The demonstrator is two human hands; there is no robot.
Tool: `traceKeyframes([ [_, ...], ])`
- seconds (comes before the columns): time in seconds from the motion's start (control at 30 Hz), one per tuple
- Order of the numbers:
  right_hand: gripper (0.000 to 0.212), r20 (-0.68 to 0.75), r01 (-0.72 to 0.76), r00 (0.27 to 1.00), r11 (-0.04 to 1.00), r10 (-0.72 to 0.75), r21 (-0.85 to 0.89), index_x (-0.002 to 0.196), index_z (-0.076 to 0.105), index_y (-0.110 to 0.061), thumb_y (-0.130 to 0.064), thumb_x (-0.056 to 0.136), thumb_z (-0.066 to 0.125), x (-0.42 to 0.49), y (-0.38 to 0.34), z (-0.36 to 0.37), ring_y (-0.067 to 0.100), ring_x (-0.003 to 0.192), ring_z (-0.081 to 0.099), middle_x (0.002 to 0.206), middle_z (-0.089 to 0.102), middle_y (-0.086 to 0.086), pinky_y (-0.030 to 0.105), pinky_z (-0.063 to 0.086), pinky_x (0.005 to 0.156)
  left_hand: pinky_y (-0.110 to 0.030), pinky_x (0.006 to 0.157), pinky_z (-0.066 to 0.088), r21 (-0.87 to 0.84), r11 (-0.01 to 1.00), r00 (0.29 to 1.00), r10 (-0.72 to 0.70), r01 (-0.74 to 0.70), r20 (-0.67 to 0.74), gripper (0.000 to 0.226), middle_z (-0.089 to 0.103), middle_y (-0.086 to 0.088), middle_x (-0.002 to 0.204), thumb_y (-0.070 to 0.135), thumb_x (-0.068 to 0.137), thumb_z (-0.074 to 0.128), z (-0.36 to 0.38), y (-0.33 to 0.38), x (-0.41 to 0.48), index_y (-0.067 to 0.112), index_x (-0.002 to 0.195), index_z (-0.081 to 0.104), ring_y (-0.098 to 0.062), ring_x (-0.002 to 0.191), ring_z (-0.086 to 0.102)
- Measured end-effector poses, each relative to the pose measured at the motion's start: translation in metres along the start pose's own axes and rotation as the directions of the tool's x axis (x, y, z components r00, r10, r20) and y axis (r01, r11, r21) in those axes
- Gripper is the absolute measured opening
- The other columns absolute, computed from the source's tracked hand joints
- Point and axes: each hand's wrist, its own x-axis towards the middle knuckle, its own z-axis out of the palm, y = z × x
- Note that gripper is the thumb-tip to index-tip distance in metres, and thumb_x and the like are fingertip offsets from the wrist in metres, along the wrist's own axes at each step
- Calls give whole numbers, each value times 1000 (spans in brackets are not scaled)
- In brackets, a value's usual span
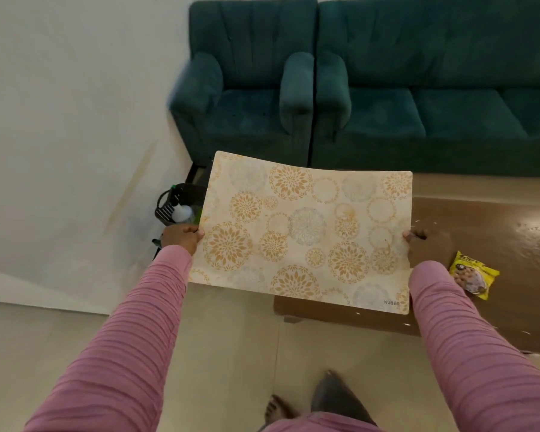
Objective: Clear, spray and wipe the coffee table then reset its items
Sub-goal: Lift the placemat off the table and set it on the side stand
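A cream placemat [306,232] with gold flower circles is held flat in the air over the left end of the brown coffee table [493,226]. My left hand [181,236] grips its left edge and my right hand [426,246] grips its right edge, thumbs on top. A yellow snack packet [473,274] lies on the tabletop just right of my right hand. White crumbs speckle the glossy tabletop. The mat hides the table's left end.
A black basket [176,201] holding a white-capped bottle [182,212] stands on the floor left of the mat, partly hidden by it. A teal armchair [247,98] and a teal sofa [434,98] stand behind the table. A white wall is at the left. My bare foot [278,410] is on the tiled floor.
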Motion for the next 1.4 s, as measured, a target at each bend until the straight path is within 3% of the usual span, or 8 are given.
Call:
traceKeyframes([
  [0.17,27,40,-16,999,1000,17,-25,113,69,-6,-19,89,65,-6,-33,44,34,105,61,112,68,17,37,46,95,-42,105,46,-30,999,1000,-31,30,-5,32,67,-11,124,15,87,71,-23,-14,47,7,117,70,-31,113,62],
  [0.27,28,58,-18,998,999,20,-39,113,68,-3,-18,90,65,0,-55,74,35,102,61,110,68,19,34,44,88,-42,103,48,-67,996,998,-61,60,-4,30,69,-11,119,14,87,71,-33,-16,79,8,116,70,-31,108,64],
  [0.47,24,108,-22,994,999,27,-46,108,71,-4,-18,88,67,27,-112,145,38,100,63,107,69,21,47,50,93,-42,103,48,-43,994,994,-104,103,-22,31,67,-10,123,17,88,71,-62,2,153,10,118,69,-30,110,63],
  [0.63,26,169,-12,985,996,28,-93,110,70,-7,-21,89,66,50,-165,200,35,98,63,108,69,18,44,51,92,-37,104,47,-37,994,992,-103,100,-71,30,68,-9,123,17,89,70,-89,21,206,9,118,69,-27,110,63],
  [0.77,25,210,-33,977,999,35,-15,112,70,-9,-19,89,66,61,-205,238,30,96,64,110,69,13,36,50,92,-28,99,46,-42,994,989,-108,104,-100,32,66,-10,125,16,90,68,-109,36,240,6,121,67,-26,113,61],
  [0.9,24,216,-41,976,998,32,39,110,70,-8,-16,88,67,73,-238,270,29,97,64,109,70,12,33,47,94,-36,104,47,-21,993,987,-116,115,-106,33,65,-9,126,19,89,70,-124,44,284,9,120,68,-27,114,61],
  [1.03,21,187,-42,982,998,34,39,107,72,-9,-16,87,68,84,-267,304,31,98,64,109,70,13,44,49,97,-40,104,48,-35,994,989,-111,108,-100,34,65,-9,126,19,88,71,-134,54,335,9,120,68,-28,113,61],
  [1.4,23,77,-107,991,992,113,-73,108,71,-8,-19,87,68,85,-336,398,31,97,65,108,70,13,42,49,97,-32,106,44,-5,996,995,-84,84,47,34,63,-11,130,13,89,70,-161,74,495,6,122,66,-27,117,59],
])
